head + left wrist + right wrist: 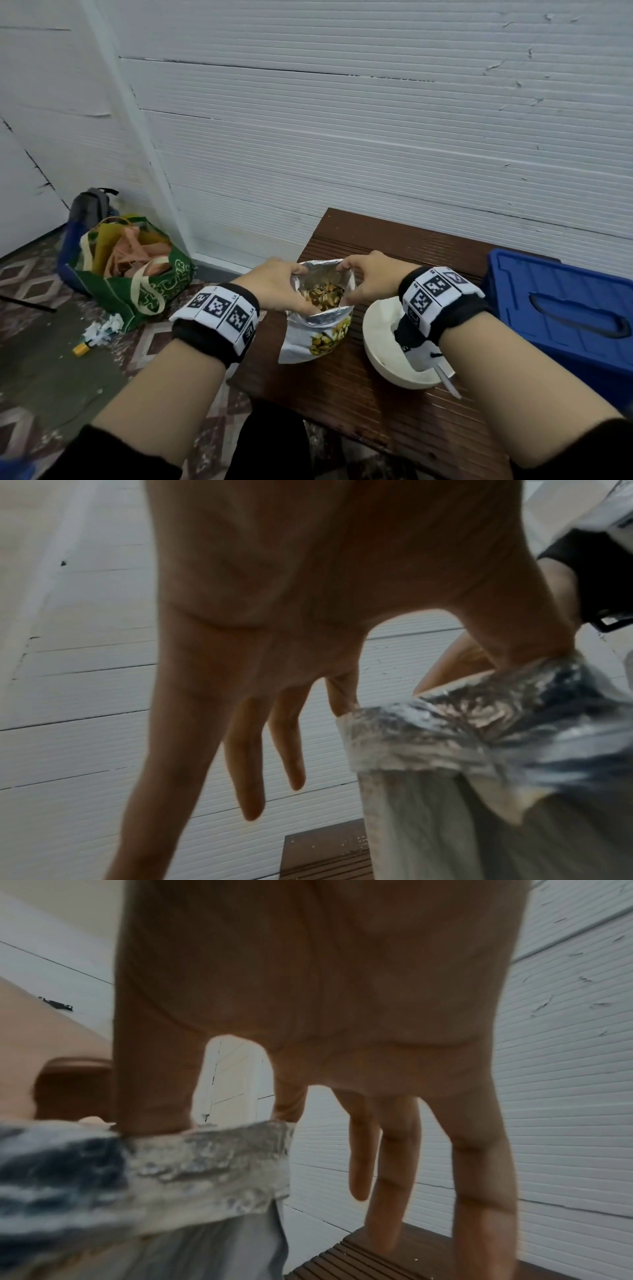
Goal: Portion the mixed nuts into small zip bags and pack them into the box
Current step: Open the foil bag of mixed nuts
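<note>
We see the foil-lined white nut pouch point(317, 337) standing at the left edge of the dark brown slatted wooden table point(404, 240), with bare tabletop behind it toward the wall. A white round bowl point(380, 339) sits just to its right and a blue plastic box point(565, 308) lies beyond that. Its long axis is upright, mouth up, our left hand point(274, 284) and right hand point(368, 277) each pinching the rim and holding it spread.

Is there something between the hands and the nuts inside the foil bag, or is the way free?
Nothing visible blocks it. The left hand and right hand pinch the silver foil nut bag by its rim, holding its mouth open above the mixed nuts.
</note>
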